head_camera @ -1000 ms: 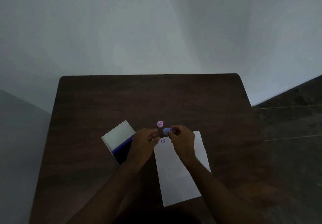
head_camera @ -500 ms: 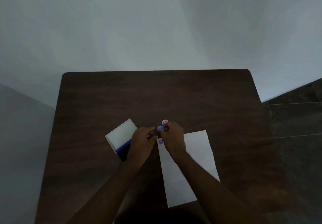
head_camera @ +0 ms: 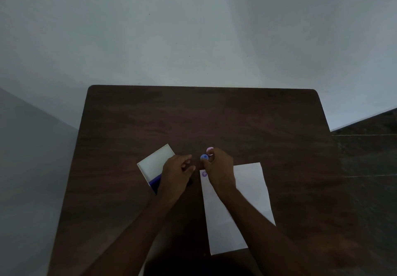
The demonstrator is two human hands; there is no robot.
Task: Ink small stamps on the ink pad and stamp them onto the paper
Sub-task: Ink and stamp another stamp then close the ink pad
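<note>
A white paper (head_camera: 249,192) lies on the dark wooden table (head_camera: 193,114) with one round purple print (head_camera: 204,174) at its far left corner. Just beyond that corner stand a small blue stamp (head_camera: 204,157) and a pink stamp (head_camera: 209,149). My right hand (head_camera: 220,169) reaches over the paper's corner, its fingertips pinched on the blue stamp and partly covering the pink one. The open ink pad (head_camera: 155,182) shows purple ink beside its white lid (head_camera: 158,160). My left hand (head_camera: 176,173) rests over the pad, fingers loosely curled and holding nothing.
The table's far edge meets a pale wall (head_camera: 193,39). A dark tiled floor (head_camera: 365,157) shows to the right of the table. Bare wood lies beyond the stamps and to the right of the paper.
My right hand carried the blue stamp from above the paper's corner to the table beside the pink stamp. My left hand drew back slightly over the ink pad.
</note>
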